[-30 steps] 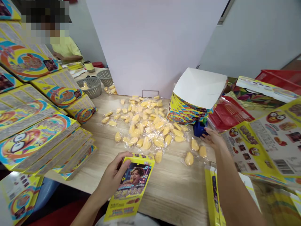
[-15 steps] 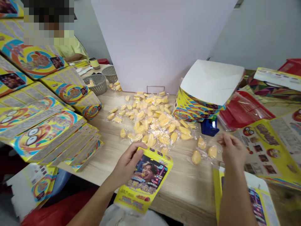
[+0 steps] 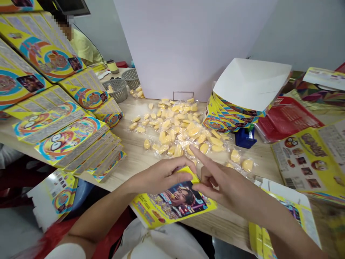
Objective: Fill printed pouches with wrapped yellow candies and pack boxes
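The left hand (image 3: 164, 175) is clenched on the yellow box (image 3: 175, 205), at the near edge of the tabletop (image 3: 134, 151). The right hand (image 3: 225, 181) is part-open at the box's upper end, index finger extended, thumb at the edge. From the box: wrapped yellow pieces (image 3: 176, 126) and white board (image 3: 194, 46), 12 o'clock; blue dispenser (image 3: 245, 139), 2 o'clock; stacked cartons (image 3: 72, 140), 10 o'clock; seated person (image 3: 84, 46), 11 o'clock.

Board (image 3: 196, 46): top cropped. Left of it: person (image 3: 84, 45), head blurred; box stack (image 3: 54, 64), outer edge cropped. Right of it: flat carton (image 3: 318, 158), side cropped.
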